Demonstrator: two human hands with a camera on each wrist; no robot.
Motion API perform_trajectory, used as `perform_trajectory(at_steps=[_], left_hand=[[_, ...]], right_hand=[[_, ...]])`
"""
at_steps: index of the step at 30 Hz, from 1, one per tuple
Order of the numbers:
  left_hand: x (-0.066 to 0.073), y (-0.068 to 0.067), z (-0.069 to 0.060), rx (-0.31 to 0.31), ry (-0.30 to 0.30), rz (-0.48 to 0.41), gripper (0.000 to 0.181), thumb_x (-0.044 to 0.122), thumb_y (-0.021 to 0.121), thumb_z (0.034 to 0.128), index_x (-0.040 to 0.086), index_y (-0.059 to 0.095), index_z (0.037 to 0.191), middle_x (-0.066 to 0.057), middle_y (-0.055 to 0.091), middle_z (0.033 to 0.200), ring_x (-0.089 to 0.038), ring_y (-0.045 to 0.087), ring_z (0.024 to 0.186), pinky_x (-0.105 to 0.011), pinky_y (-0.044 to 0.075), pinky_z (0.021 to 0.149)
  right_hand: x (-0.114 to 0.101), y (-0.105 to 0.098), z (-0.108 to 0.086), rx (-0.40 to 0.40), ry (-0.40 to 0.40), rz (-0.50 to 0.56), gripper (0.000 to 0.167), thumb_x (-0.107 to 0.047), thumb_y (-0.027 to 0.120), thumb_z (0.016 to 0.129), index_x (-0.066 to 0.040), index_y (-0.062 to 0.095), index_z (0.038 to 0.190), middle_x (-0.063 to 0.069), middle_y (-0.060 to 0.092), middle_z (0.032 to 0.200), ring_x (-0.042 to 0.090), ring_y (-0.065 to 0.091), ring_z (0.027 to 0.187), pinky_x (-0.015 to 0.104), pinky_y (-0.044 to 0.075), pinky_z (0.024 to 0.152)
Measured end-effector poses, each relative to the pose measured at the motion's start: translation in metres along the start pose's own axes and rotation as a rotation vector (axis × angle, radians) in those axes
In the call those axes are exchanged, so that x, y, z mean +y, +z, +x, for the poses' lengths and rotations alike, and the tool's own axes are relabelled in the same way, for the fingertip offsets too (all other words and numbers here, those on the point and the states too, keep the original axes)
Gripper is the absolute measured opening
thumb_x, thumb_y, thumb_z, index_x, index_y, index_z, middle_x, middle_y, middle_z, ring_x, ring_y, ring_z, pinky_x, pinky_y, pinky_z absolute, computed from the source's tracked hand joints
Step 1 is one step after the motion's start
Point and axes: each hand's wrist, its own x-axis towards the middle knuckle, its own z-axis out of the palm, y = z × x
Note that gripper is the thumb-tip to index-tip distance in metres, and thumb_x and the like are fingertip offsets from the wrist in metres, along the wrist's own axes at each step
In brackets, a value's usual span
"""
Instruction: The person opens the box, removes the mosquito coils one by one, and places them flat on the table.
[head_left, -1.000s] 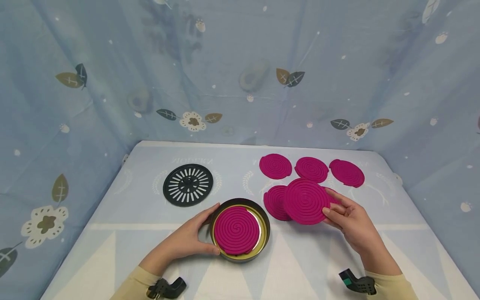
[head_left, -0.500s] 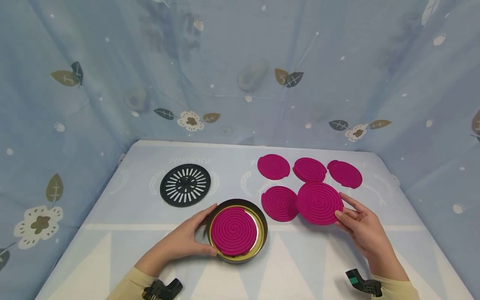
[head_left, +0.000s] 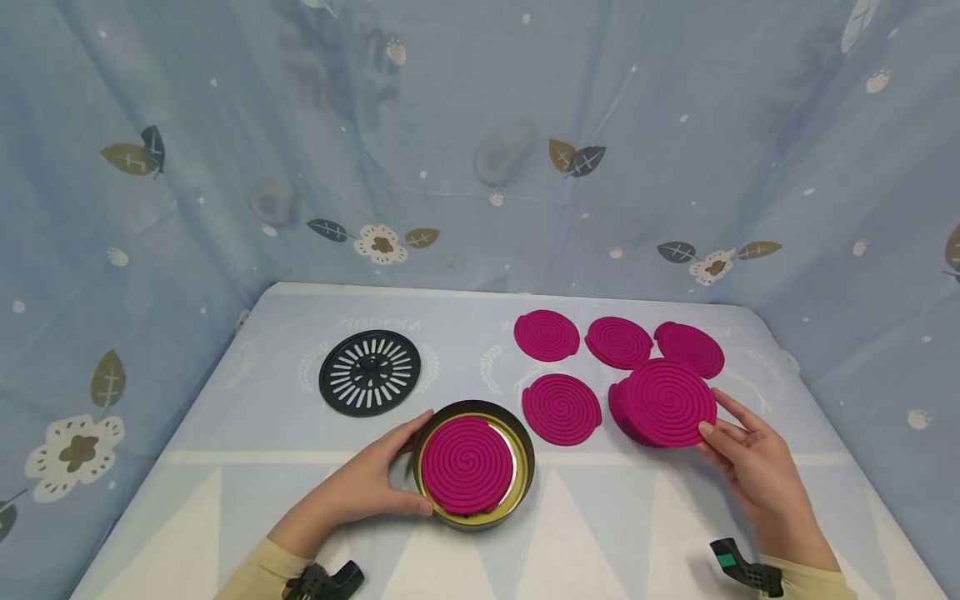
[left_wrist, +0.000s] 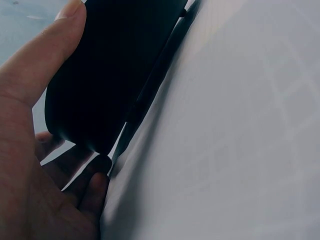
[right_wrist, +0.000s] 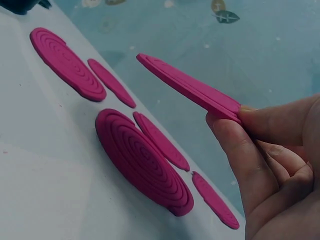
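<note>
Right hand (head_left: pixel 753 467): pinching rim of magenta, matte, round, spiral-grooved disc (head_left: pixel 671 403) | disc: held out leftward of the hand, tilted, spiral face toward head view, raised above desk (head_left: pixel 577 517) | Left hand (head_left: pixel 371 483): gripping dark, round, yellow-lined tin (head_left: pixel 480 407) to its right

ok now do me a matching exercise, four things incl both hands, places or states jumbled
1. black plastic-looking round slotted plate
2. round dark metal-looking container
3. right hand
4. left hand

A. pinches the edge of a raised magenta rubbery-looking spiral disc
B. lies on the table, beyond the left hand
C. grips the container's side
D. has one magenta spiral disc inside it

Pairs: 1-B, 2-D, 3-A, 4-C
</note>
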Motion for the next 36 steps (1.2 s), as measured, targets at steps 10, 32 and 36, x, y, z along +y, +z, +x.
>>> perform_trajectory(at_steps=[10,32,36], left_hand=[[-0.002,0.005,-0.003,0.003,0.017,-0.006,0.116,0.056,0.089,0.0605,0.033,0.029,0.156,0.014,0.036,0.153,-0.01,0.04,0.137,-0.05,0.027,0.117],[-0.003,0.0,0.001,0.006,0.007,0.042,0.116,0.063,0.087,0.0596,0.036,0.027,0.156,0.014,0.035,0.154,-0.012,0.037,0.138,-0.05,0.029,0.116],[-0.002,-0.001,0.001,0.002,0.008,0.034,0.117,0.063,0.087,0.0597,0.033,0.028,0.156,0.014,0.035,0.154,-0.011,0.037,0.138,-0.05,0.028,0.117]], right_hand=[[0.001,-0.018,-0.001,0.132,0.014,0.023,0.076,0.006,0.066,0.091,-0.011,0.03,0.156,0.004,0.073,0.094,0.013,0.071,0.078,0.025,0.061,0.072],[-0.002,-0.043,0.003,0.24,0.031,0.201,0.068,0.008,0.065,0.09,-0.018,0.043,0.149,0.006,0.073,0.094,0.015,0.071,0.08,0.026,0.062,0.069],[-0.002,-0.048,0.002,0.235,0.013,0.23,0.06,0.011,0.063,0.091,-0.021,0.054,0.141,0.008,0.073,0.095,0.016,0.072,0.08,0.027,0.062,0.068]])
